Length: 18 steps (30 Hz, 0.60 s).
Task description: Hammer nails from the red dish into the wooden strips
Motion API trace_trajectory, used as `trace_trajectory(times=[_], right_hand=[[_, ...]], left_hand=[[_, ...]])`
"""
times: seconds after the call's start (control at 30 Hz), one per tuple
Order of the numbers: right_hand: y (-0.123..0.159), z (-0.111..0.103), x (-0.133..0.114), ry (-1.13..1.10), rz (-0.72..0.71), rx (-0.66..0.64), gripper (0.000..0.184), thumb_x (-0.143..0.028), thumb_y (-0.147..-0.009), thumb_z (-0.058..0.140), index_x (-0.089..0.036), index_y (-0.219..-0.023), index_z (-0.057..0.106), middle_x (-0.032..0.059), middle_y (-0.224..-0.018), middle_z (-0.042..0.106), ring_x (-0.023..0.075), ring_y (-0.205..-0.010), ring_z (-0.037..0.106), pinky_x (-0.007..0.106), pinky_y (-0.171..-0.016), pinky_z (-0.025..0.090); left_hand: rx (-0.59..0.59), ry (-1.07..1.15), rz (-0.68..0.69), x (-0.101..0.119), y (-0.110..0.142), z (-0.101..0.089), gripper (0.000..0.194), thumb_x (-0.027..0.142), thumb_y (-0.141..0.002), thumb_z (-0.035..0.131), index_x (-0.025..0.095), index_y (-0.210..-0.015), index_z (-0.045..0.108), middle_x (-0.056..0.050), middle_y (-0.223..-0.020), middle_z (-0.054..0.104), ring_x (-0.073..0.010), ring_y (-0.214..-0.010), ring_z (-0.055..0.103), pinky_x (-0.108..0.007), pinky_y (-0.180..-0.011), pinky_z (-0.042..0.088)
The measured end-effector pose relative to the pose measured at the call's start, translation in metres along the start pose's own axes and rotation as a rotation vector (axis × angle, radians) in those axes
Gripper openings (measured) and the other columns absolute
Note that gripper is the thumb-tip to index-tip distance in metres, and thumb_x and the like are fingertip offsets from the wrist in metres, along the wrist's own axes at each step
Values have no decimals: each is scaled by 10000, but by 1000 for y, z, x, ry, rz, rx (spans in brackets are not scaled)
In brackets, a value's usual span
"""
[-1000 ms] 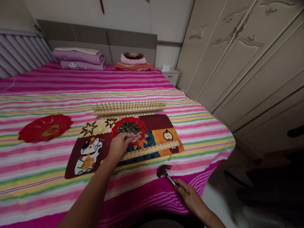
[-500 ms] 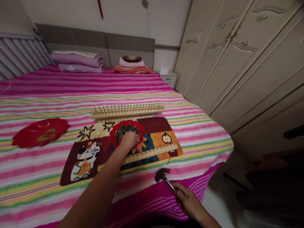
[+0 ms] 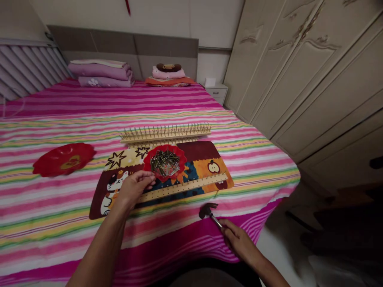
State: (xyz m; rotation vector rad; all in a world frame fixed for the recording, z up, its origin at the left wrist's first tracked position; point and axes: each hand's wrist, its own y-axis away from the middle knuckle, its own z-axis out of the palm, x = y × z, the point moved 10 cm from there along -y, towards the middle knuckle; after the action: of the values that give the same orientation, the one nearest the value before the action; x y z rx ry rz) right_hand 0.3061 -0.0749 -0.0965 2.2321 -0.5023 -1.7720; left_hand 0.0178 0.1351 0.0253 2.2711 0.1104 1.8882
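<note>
My left hand (image 3: 138, 185) is closed in a pinch just left of the red scalloped bowl (image 3: 181, 154), above a wooden strip. Whatever lies between its fingertips is too small to make out. Loose nails (image 3: 164, 159) fill the bowl. In front of it, the wooden strip (image 3: 185, 186) with rows of dark holes and small nails along its back edge lies across a patterned mat (image 3: 194, 149); my left hand and wrist hide its left end. My right hand (image 3: 237, 239) grips a claw hammer (image 3: 216, 220) by the handle, its head over the front of the bed.
Behind the bowl lie wooden strips (image 3: 166, 134) bristling with upright nails. A red scalloped tray (image 3: 54, 160) sits on the striped bedspread (image 3: 60, 195) to the left. Folded bedding (image 3: 101, 73) is by the headboard. A wardrobe (image 3: 287, 59) stands at the right, past the bed's edge.
My left hand dipped into the nails in the bowl, then came out to the left with fingers pinched. My right hand keeps holding the hammer in nearly the same place. The view shifted slightly.
</note>
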Motion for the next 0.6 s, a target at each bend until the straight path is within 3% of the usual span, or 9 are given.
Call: trace_trajectory(times=[0.2, 0.43, 0.6], right_hand=[[2, 0, -1, 39, 0, 19, 319, -405, -792, 421, -190, -973, 573, -95, -470, 308, 94, -415, 307, 203, -405, 227], [1, 0, -2, 21, 13, 31, 335, -414, -781, 424, -197, -980, 582, -101, -468, 281, 94, -411, 287, 205, -413, 224], [3, -2, -3, 58, -1, 46, 341, -419, -780, 440, -199, -984, 602, -86, -485, 326, 98, -423, 310, 207, -421, 259]], left_hand=[[67, 41, -74, -35, 21, -6, 362, 424, -465, 718, 151, -689, 633, 18, -584, 608, -84, -491, 501, -224, -515, 446], [107, -112, -35, -31, 23, 2, 297, 420, -523, 643, 167, -676, 630, 31, -517, 584, -78, -418, 447, -202, -423, 381], [136, -288, 30, -35, 24, 0, 296, 447, -592, 585, 194, -731, 652, 27, -574, 621, -107, -486, 509, -215, -489, 414]])
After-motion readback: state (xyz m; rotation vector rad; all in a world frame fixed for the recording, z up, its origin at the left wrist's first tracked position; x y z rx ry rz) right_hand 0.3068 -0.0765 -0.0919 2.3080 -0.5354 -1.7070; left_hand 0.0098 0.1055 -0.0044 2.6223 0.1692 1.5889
